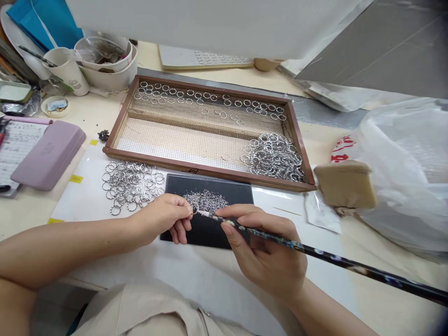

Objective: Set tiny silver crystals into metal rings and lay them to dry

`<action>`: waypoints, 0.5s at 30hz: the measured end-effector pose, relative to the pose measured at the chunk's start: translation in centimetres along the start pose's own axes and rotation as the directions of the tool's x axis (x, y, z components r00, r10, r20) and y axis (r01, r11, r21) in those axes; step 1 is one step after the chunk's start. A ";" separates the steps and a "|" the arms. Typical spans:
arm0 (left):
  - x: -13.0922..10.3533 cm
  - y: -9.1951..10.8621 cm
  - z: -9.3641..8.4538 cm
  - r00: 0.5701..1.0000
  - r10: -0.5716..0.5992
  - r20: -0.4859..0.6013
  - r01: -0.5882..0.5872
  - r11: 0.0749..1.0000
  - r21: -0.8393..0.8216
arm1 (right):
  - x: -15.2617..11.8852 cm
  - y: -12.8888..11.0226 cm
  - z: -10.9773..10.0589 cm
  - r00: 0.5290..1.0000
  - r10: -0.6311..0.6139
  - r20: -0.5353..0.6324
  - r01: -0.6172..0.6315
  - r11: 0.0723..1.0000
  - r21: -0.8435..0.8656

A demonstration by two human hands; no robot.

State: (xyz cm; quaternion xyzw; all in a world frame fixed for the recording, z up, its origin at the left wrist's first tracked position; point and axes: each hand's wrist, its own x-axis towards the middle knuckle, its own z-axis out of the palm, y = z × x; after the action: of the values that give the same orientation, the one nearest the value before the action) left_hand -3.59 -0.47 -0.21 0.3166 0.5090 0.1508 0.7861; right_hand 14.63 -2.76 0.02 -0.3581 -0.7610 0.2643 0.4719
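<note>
My left hand [175, 212] pinches a small ring [195, 210] between thumb and forefinger; the fingers partly hide it. In my right hand [269, 252] is a long patterned picker pen [280, 239], held like a pencil, its pale tip close to the ring; whether they touch I cannot tell. Both hands are over a black mat [210, 235], where a heap of tiny sparkling stones [206, 200] is spread. Left of the mat, loose silver rings [131, 184] lie scattered on a white sheet [115, 261].
Behind the mat stands a wooden-framed mesh tray [210, 172] with rows of rings and a ring pile [275, 156] at its right. A tan block [346, 184] and a plastic bag [402, 177] sit right. A mauve case [49, 154] and paper cup [70, 70] are left.
</note>
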 end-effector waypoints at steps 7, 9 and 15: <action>0.0 0.1 0.0 1.000 -0.008 -0.004 0.008 1.000 -0.005 | 0.1 -0.1 -0.1 1.000 -0.020 -0.010 0.020 1.000 -0.005; 0.0 0.1 0.0 1.000 -0.011 -0.006 0.011 1.000 -0.004 | 0.1 0.0 -0.2 0.999 -0.017 -0.033 0.016 1.000 -0.026; -0.2 0.2 0.0 1.000 -0.005 -0.018 0.005 1.000 -0.015 | -0.4 0.9 0.0 0.984 0.150 -0.099 -0.168 0.963 -0.210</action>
State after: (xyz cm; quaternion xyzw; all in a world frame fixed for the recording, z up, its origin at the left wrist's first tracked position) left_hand -3.65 -0.41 0.04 0.3082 0.5158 0.1555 0.7840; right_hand 15.00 -2.53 -0.93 -0.4780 -0.7340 0.2015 0.4383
